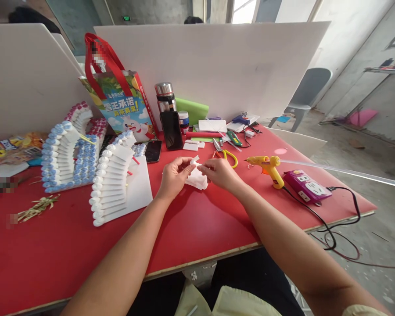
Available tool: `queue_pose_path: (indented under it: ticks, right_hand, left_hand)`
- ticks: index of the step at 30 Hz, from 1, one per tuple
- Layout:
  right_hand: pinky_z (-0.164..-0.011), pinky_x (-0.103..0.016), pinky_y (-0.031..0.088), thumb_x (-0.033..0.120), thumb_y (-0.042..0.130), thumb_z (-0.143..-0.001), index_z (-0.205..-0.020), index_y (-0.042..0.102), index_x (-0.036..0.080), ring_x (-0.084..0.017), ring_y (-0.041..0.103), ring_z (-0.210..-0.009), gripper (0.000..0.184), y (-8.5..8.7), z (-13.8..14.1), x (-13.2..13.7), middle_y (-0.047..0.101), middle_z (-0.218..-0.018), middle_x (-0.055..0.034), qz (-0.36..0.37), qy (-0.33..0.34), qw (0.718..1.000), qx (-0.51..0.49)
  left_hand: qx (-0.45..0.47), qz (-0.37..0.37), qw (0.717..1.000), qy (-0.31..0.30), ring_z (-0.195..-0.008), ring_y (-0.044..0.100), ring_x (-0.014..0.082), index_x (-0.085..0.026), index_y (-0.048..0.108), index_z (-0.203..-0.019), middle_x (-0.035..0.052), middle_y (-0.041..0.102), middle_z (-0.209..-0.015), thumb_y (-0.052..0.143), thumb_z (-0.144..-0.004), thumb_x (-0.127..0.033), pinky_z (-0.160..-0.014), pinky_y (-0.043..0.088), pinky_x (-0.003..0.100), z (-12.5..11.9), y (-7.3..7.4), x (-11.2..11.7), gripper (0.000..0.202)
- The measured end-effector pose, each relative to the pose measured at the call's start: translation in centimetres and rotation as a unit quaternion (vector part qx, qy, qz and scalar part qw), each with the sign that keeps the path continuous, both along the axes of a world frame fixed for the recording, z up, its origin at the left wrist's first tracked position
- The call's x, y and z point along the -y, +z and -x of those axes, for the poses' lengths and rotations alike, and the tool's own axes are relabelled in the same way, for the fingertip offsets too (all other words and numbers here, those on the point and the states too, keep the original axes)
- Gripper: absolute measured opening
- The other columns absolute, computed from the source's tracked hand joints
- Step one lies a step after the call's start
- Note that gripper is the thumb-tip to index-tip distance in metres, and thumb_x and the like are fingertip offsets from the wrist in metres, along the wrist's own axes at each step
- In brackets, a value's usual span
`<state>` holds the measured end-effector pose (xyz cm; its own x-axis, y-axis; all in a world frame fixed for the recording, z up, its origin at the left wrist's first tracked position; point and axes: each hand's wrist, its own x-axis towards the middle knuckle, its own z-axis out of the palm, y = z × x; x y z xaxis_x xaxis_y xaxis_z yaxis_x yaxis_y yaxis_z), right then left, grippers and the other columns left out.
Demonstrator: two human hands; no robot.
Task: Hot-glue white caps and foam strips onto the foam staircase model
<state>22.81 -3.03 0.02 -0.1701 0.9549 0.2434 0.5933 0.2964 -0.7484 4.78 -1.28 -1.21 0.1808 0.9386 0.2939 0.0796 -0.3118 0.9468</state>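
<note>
My left hand and my right hand meet over the middle of the red table. Between them is a small piece of thin white material, like tissue or cloth, pinched by the fingers of both. Whether it wraps around something is too small to make out. Left of my hands stands a curved fan-like piece of white strips with white rounded tips, on a white board. Behind it is a similar piece with blue tips, and one with dark pink tips.
A yellow glue gun lies to the right, near a purple power socket with black cords. Yellow-handled scissors, a phone, another upright phone, a metal flask and a printed bag stand farther back.
</note>
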Motion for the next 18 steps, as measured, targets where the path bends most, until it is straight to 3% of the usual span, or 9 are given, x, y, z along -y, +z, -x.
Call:
queue_pose_path:
  ticks: [2, 4, 6, 8, 13, 15, 18]
  right_hand:
    - [-0.048, -0.028, 0.027, 0.029, 0.065, -0.091, -0.052, 0.047, 0.019, -0.013, 0.045, -0.048, 0.044, 1.3, -0.1, 0.9, 0.056, -0.054, -0.0051, -0.037, -0.033, 0.985, 0.168]
    - [-0.048, -0.030, 0.021, 0.029, 0.069, -0.088, -0.049, 0.042, 0.021, -0.012, 0.036, -0.043, 0.048, 2.8, -0.6, 2.5, 0.048, -0.049, -0.0049, -0.037, -0.052, 0.952, 0.300]
    - [-0.048, -0.031, 0.020, 0.030, 0.067, -0.089, -0.048, 0.041, 0.022, -0.012, 0.030, -0.040, 0.049, 3.9, -1.7, 4.9, 0.041, -0.045, -0.0036, -0.030, -0.063, 0.925, 0.373]
    - [-0.048, -0.032, 0.021, 0.030, 0.063, -0.091, -0.048, 0.042, 0.022, -0.013, 0.030, -0.040, 0.048, 4.3, -3.5, 7.6, 0.043, -0.047, -0.0052, -0.047, -0.084, 0.908, 0.408]
    - [-0.056, -0.038, 0.034, 0.036, 0.050, -0.095, -0.062, 0.052, 0.024, -0.023, 0.051, -0.054, 0.036, 1.9, -10.3, 11.9, 0.057, -0.063, -0.0118, -0.031, -0.209, 0.871, 0.443]
    - [-0.062, -0.039, 0.039, 0.037, 0.042, -0.098, -0.072, 0.057, 0.022, -0.028, 0.060, -0.068, 0.034, 0.4, -12.5, 11.9, 0.064, -0.079, -0.0162, -0.016, -0.265, 0.869, 0.418]
    - [-0.066, -0.039, 0.041, 0.040, 0.040, -0.099, -0.086, 0.062, 0.019, -0.031, 0.064, -0.086, 0.033, -1.1, -14.1, 10.7, 0.068, -0.097, -0.0193, 0.012, -0.295, 0.885, 0.359]
  left_hand:
    - [0.020, 0.029, 0.999, 0.010, -0.066, 0.056, 0.0126, -0.017, 0.076, -0.100, 0.0024, 0.068, -0.077, 0.079, -0.079, -0.046, -0.063, 0.046, 0.024, 0.0, -0.2, -0.3, 0.036]
    - [0.049, 0.050, 0.997, 0.010, -0.070, 0.060, 0.0133, -0.016, 0.076, -0.100, 0.0036, 0.070, -0.080, 0.081, -0.077, -0.047, -0.066, 0.048, 0.025, 0.0, -0.3, -0.5, 0.038]
    - [0.077, 0.059, 0.995, 0.003, -0.074, 0.062, 0.0140, -0.016, 0.075, -0.100, 0.0051, 0.072, -0.084, 0.083, -0.075, -0.046, -0.071, 0.050, 0.025, 0.0, -0.3, -0.5, 0.040]
    - [0.093, 0.064, 0.994, 0.001, -0.075, 0.063, 0.0139, -0.016, 0.075, -0.099, 0.0055, 0.072, -0.085, 0.083, -0.075, -0.045, -0.073, 0.050, 0.026, 0.0, -0.2, -0.5, 0.039]
    - [0.114, 0.070, 0.991, 0.002, -0.072, 0.061, 0.0129, -0.015, 0.075, -0.097, 0.0042, 0.071, -0.081, 0.084, -0.075, -0.043, -0.070, 0.050, 0.025, -0.1, -0.3, -0.4, 0.037]
    - [0.118, 0.075, 0.990, -0.004, -0.072, 0.061, 0.0123, -0.015, 0.075, -0.098, 0.0043, 0.071, -0.082, 0.083, -0.076, -0.043, -0.069, 0.050, 0.025, -0.1, -0.4, -0.4, 0.036]
    - [0.127, 0.086, 0.988, -0.019, -0.073, 0.062, 0.0124, -0.015, 0.074, -0.099, 0.0044, 0.070, -0.083, 0.082, -0.078, -0.042, -0.071, 0.052, 0.026, -0.1, -0.5, -0.4, 0.035]
